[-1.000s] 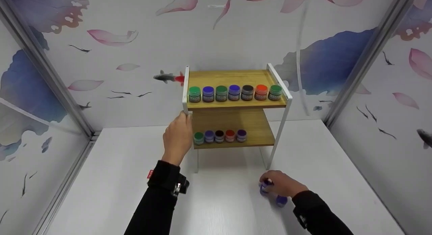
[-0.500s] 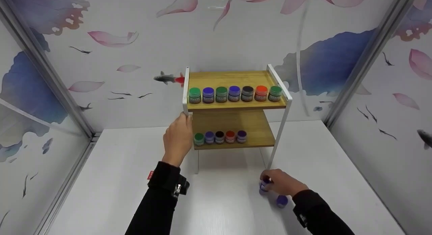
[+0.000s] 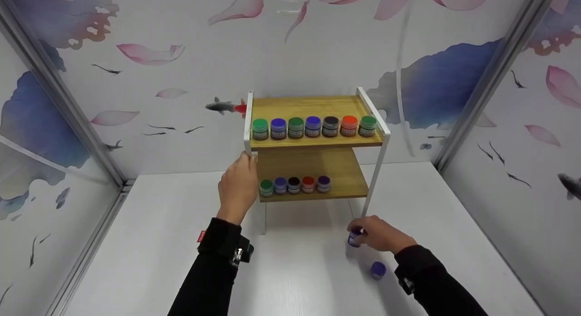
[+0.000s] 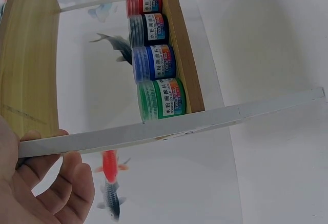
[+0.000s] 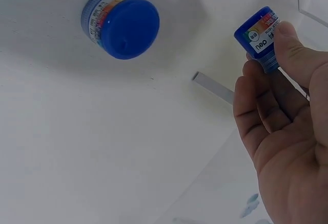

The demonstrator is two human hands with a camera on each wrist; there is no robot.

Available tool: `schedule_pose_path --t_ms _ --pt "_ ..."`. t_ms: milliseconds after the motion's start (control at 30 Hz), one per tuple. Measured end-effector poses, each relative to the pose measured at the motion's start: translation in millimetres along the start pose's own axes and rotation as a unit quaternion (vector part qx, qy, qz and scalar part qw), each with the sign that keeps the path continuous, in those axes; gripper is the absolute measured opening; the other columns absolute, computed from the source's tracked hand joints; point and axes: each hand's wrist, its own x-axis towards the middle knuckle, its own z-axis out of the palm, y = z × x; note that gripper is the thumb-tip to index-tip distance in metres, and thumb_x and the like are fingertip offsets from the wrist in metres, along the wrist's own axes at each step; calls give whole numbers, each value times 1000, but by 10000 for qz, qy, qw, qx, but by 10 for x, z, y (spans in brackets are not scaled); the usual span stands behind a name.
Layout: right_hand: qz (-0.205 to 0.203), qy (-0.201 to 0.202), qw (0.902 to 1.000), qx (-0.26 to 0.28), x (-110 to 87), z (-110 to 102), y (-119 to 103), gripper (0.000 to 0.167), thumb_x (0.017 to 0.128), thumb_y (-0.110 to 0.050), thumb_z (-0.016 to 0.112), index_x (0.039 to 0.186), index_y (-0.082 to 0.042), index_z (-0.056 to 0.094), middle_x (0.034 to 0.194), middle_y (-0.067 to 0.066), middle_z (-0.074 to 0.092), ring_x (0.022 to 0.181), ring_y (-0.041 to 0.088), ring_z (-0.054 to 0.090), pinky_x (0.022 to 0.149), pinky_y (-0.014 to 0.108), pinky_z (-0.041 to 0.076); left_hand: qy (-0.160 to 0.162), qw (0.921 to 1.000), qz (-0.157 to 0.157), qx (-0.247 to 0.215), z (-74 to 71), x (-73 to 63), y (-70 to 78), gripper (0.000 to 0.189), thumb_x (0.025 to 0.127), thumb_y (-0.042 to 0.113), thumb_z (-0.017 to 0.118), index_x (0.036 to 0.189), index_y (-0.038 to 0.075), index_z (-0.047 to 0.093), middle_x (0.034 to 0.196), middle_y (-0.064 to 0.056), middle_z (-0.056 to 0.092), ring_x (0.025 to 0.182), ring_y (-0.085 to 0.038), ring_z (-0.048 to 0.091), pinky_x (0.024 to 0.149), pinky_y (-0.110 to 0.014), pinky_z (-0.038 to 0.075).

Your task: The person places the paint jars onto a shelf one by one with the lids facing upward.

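My left hand [image 3: 238, 184] grips the white left front post [image 4: 113, 138] of a small two-tier wooden shelf [image 3: 308, 106], just under the top board. My right hand [image 3: 383, 234] pinches a blue-purple paint jar [image 3: 353, 239] between thumb and fingers, close to the shelf's right front leg. The right wrist view shows this jar's label [image 5: 262, 35] and the thumb pressed on its side. A second blue-purple paint jar [image 3: 378, 270] lies on the table nearer to me, apart from the hand.
Several paint jars [image 3: 313, 126] with coloured lids line the top board's front edge. Another row [image 3: 294, 185] stands on the left part of the lower board [image 3: 347, 180]. White table [image 3: 295, 270] lies in front; patterned panels [image 3: 172, 16] enclose the back and sides.
My right hand has raised the held paint jar and moved it slightly away from me, further from the second jar. My left hand keeps its grip on the post.
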Motion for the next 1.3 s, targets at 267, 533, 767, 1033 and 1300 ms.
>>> schedule_pose_path --t_ms 267,533,767,1033,1300 --pt "-72 101 9998 -146 42 -196 -154 21 90 -5 67 111 -6 68 100 6 70 95 19 65 82 40 54 -2 10000 4 -19 -3 2 2 41 107 38 30 97 8 56 81 -6 60 72 -22 58 58 -35 43" --pt "-25 204 9994 -291 92 -402 -359 20 90 -6 67 111 -8 67 102 7 69 96 19 64 83 40 53 63 9999 30 108 -5 3 -2 40 107 37 31 90 9 53 73 -4 52 64 -21 49 54 -33 37" --pt "292 386 9977 -468 169 -549 -470 22 89 -6 68 111 -6 67 104 9 70 97 21 64 89 45 52 47 9999 43 130 -3 3 2 40 107 36 31 92 8 54 74 -5 53 66 -21 51 55 -34 39" --pt "350 613 9945 -770 252 -660 -567 26 90 -5 67 116 -5 64 105 11 69 95 23 63 91 47 52 32 10000 6 54 -11 9 -10 39 107 36 31 91 9 53 73 -3 50 65 -20 49 54 -32 35" --pt "288 1015 9893 -1006 329 -701 -621 30 91 -3 65 121 -2 61 111 16 67 103 28 63 93 47 51 -52 10000 45 -7 -20 -1 -7 36 107 36 33 90 10 52 72 -2 48 64 -19 47 53 -31 33"
